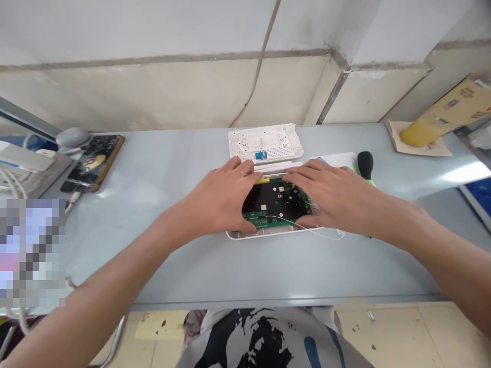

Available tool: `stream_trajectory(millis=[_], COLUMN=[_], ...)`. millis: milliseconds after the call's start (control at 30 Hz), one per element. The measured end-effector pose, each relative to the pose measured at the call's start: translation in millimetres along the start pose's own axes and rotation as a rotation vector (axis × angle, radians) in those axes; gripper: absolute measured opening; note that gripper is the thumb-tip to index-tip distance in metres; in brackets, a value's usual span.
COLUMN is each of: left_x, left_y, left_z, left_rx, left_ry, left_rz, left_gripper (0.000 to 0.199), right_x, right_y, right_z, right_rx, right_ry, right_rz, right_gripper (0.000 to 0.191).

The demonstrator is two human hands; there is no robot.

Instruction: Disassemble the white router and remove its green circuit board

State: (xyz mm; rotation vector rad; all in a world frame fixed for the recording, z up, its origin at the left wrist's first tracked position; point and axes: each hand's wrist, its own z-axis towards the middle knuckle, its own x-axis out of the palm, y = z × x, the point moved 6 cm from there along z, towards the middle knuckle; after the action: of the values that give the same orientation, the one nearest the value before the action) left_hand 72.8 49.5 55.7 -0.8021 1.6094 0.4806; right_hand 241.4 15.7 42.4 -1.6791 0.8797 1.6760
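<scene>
A green circuit board with a black sheet over its middle (272, 202) lies in a shallow white casing (245, 236) on the table. My left hand (218, 199) grips the board's left end, thumb at the near edge and fingers at the far edge. On the opposite end, my right hand (337, 197) holds the board in the same way. A thin white wire (326, 235) loops out over the casing's near rim. Behind the hands rests a white perforated cover (274, 140) with a blue part (261, 155) on it. Fingertip contact is partly hidden.
A black and green tool handle (365, 164) lies beside a white panel (343, 159), right of the casing. Far right, a yellow-brown cylinder (418, 132) stands on cardboard (397, 145). At left are a dark cluttered board (94, 163), cables and a pixelated area. A wall borders the back.
</scene>
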Motion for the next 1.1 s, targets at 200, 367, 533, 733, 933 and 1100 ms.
stream_trajectory(millis=[200, 367, 533, 733, 933, 1100], left_x=[0.3, -7.3, -8.9, 1.5, 13.4, 16.0], left_y=[1, 20, 54, 88, 101, 97], left_z=[-9, -14, -12, -13, -11, -5], left_rx=[0.06, 0.206, 0.141, 0.027, -0.086, -0.087], left_ry=[-0.026, -0.148, -0.493, -0.615, -0.543, -0.506], left_rz=[-0.043, -0.222, -0.286, -0.156, -0.015, -0.1], left_gripper=[0.061, 0.039, 0.026, 0.027, 0.029, 0.029], right_x=[-10, -50, -29, 0, 13, 13], right_y=[-13, -77, -102, -98, -86, -76], right_z=[4, -18, -42, -37, -24, -23], right_rx=[0.082, 0.33, 0.301, 0.329, 0.217, 0.133], right_ry=[-0.032, -0.455, -0.29, -0.325, -0.39, -0.436], right_rz=[0.123, 0.437, 0.716, 0.567, 0.389, 0.253], right_gripper=[0.06, 0.033, 0.037, 0.038, 0.03, 0.033])
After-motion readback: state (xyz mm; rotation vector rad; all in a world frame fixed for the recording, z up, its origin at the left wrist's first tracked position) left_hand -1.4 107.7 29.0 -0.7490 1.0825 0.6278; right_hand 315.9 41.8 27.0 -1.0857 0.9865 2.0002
